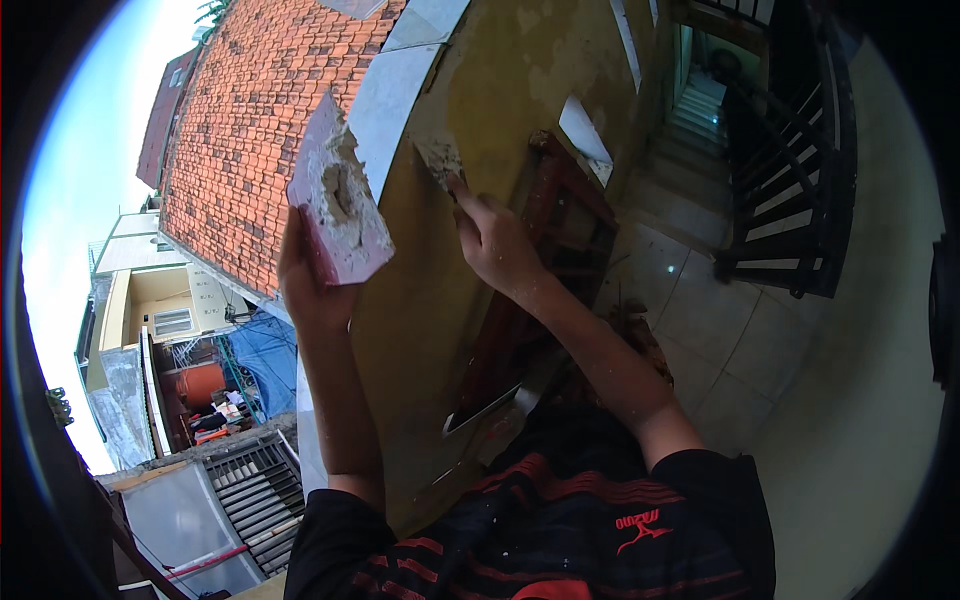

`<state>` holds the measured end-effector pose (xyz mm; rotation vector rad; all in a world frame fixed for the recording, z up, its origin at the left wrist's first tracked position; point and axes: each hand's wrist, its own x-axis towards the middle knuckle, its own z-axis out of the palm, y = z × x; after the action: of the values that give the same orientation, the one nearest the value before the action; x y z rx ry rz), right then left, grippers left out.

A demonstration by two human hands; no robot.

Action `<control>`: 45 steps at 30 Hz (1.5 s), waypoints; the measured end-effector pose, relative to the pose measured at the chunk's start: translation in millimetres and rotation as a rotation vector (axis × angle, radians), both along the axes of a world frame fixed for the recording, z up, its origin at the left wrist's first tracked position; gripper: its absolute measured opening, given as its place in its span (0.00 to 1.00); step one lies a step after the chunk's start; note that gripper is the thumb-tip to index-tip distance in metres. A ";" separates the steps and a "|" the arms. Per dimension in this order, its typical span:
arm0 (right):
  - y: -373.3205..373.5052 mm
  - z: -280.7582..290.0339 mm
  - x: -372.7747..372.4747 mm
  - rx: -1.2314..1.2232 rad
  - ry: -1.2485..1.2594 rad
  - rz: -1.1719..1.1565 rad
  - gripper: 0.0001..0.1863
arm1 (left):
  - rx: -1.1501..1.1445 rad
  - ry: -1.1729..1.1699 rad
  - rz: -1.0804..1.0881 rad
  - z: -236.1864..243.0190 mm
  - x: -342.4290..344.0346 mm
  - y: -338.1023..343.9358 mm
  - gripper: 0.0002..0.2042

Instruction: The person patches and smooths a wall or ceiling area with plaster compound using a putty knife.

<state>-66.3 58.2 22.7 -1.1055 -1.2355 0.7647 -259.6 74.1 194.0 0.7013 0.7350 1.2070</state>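
Observation:
My left hand [310,290] grips a pinkish flat board [310,240], tilted, with a thick lumpy heap of off-white paste [340,200] on it. My right hand [500,245] is closed on the handle of a scraper [440,155] with paste on its blade, which is held at the worn, patchy yellow wall [475,85] just right of the board. Whether the blade touches the wall I cannot tell. A pale ledge [395,85] runs along the wall’s outer edge, behind the board.
A dark red wooden piece [560,200] stands below my right hand. At right are stairs [680,180], a black railing [775,230] and a tiled floor [690,320]. Beyond the wall’s edge lie a tiled roof [230,120], a blue tarp [260,360] and a barred panel [255,495].

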 end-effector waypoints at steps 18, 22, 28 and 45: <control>-29.1 -42.3 22.5 0.076 -0.137 0.199 0.26 | -0.267 -0.192 0.361 -106.0 64.9 -166.7 0.25; 34.1 -4.5 51.3 0.148 -0.071 0.008 0.28 | -0.284 -0.079 0.447 -105.2 91.2 -164.7 0.25; 22.3 -24.1 19.2 0.184 -0.046 0.118 0.34 | -0.301 -0.066 0.538 -116.0 122.3 -159.3 0.27; 9.0 -77.5 49.8 0.160 -0.176 0.355 0.37 | -0.184 -0.158 0.534 -147.3 137.6 -150.7 0.29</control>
<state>-16.5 67.2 -54.9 -0.8455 -1.6409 0.8284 -122.0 -76.5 46.7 0.2535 0.9183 1.6309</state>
